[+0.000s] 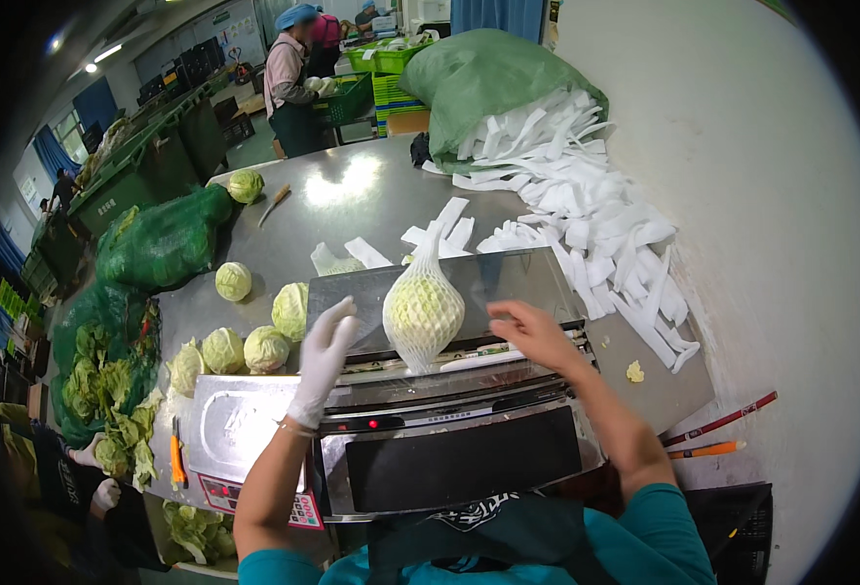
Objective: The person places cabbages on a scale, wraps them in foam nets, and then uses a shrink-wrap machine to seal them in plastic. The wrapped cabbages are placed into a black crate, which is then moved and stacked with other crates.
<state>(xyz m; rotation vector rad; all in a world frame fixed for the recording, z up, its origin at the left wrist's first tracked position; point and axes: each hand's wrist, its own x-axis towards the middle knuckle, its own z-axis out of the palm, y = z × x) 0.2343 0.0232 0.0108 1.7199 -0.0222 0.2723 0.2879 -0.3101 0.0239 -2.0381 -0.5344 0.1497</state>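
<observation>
A cabbage in a white foam net sleeve (424, 311) rests on the film wrapping machine (466, 446), on its upper plate, with the sleeve's gathered end pointing away from me. To its left is my left hand (327, 347), in a white glove, fingers apart and holding nothing. My bare right hand (532, 329) hovers to the right of the cabbage, its fingers loosely curled and empty. Neither hand touches the sleeve. Beside the machine on the left sits a digital scale (243, 420) with a shiny metal pan.
Bare cabbages (223, 351) stand left on the metal table (283, 241). White foam sleeves (590, 197) spill from a green sack (495, 73) at the right. An orange-handled knife (176, 453) lies by the scale, another knife (275, 205) farther back. Co-worker's gloved hands (101, 475) handle cabbage leaves at lower left.
</observation>
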